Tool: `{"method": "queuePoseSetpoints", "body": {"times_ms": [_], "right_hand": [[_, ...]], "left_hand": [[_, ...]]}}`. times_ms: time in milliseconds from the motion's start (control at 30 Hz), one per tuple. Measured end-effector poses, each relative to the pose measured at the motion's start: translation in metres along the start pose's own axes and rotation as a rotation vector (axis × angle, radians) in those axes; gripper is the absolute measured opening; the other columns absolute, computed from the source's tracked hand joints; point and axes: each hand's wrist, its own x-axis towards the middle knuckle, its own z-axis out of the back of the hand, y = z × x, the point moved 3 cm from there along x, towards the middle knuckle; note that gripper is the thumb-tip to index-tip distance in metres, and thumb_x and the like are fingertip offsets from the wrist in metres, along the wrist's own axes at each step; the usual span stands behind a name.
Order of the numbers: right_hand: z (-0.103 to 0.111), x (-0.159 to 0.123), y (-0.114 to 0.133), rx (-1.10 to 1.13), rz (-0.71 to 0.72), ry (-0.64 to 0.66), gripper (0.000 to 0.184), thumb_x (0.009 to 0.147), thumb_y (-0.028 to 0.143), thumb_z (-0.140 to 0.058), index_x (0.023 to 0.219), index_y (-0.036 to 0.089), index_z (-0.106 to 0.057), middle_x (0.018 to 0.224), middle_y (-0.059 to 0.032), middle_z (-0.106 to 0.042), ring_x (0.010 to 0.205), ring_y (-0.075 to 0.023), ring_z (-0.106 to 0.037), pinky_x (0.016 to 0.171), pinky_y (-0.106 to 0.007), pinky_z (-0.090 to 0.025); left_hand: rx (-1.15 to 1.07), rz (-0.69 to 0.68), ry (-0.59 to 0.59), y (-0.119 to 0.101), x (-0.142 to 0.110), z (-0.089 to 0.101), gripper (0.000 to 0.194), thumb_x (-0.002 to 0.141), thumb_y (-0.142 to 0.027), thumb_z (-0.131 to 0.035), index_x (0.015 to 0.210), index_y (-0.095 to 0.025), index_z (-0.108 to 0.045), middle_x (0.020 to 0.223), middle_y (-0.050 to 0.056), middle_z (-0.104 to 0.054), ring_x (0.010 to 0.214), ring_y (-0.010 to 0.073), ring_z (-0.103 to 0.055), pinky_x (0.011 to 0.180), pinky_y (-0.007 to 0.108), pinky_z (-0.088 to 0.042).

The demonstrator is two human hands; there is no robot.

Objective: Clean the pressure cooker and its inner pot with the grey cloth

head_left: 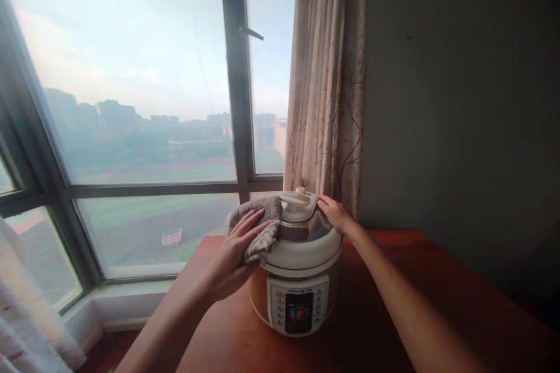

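Cloth (262, 207) is under the left hand (243, 238), which is palm-down with fingers stretched out loosely over it, not really curled tight. The right hand (336, 215) angles inward, fingertips bunched at the edge of the lid handle (296, 201), can't tell if they're actually gripping; cooker (301, 257) sits just below and between both hands.

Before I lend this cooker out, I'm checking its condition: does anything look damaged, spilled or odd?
The brown patch on the front of the lid of the electric pressure cooker has ragged-looking edges, perhaps a worn label, though it's too small to be sure. I see no spill.
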Motion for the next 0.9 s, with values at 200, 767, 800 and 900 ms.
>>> {"method": "queuePoseSetpoints", "body": {"times_ms": [200, 767, 800, 900], "right_hand": [[0.002, 0.001, -0.001, -0.015, -0.015, -0.009, 0.046, 0.095, 0.027, -0.037, 0.131, 0.024, -0.065, 0.136, -0.0045, -0.065, 0.13, -0.0223, -0.055, 0.109, -0.034, -0.04], [0.002, -0.005, 0.003, 0.001, -0.051, -0.015, 0.049, 0.091, 0.022, -0.035, 0.132, 0.023, -0.062, 0.137, -0.006, -0.064, 0.127, -0.0229, -0.058, 0.106, -0.033, -0.042], [0.002, -0.005, 0.004, -0.005, -0.057, -0.016, 0.048, 0.091, 0.022, -0.036, 0.131, 0.022, -0.062, 0.135, -0.0065, -0.065, 0.127, -0.0234, -0.058, 0.105, -0.033, -0.042], [0.004, -0.007, 0.006, -0.024, -0.075, -0.019, 0.046, 0.091, 0.022, -0.036, 0.129, 0.023, -0.064, 0.131, -0.0075, -0.068, 0.125, -0.025, -0.059, 0.104, -0.034, -0.043]], "left_hand": [[-0.022, 0.036, 0.013, 0.031, 0.047, 0.0, 0.067, 0.073, -0.022, -0.057, 0.14, -0.018, -0.059, 0.153, 0.012, -0.05, 0.144, 0.0321, -0.039, 0.121, 0.046, -0.027], [-0.395, 0.441, 0.302, 0.075, 0.231, -0.062, 0.026, 0.072, -0.037, -0.064, 0.08, -0.013, -0.072, 0.071, 0.007, -0.071, 0.066, 0.0226, -0.063, 0.064, 0.033, -0.05], [-0.44, 0.423, 0.321, 0.066, 0.235, -0.066, 0.029, 0.073, -0.038, -0.063, 0.082, -0.012, -0.072, 0.073, 0.007, -0.072, 0.067, 0.0227, -0.064, 0.064, 0.034, -0.051], [-0.533, 0.371, 0.381, 0.048, 0.241, -0.074, 0.024, 0.068, -0.033, -0.068, 0.081, -0.013, -0.072, 0.074, 0.006, -0.073, 0.068, 0.0216, -0.064, 0.066, 0.033, -0.052]]}}
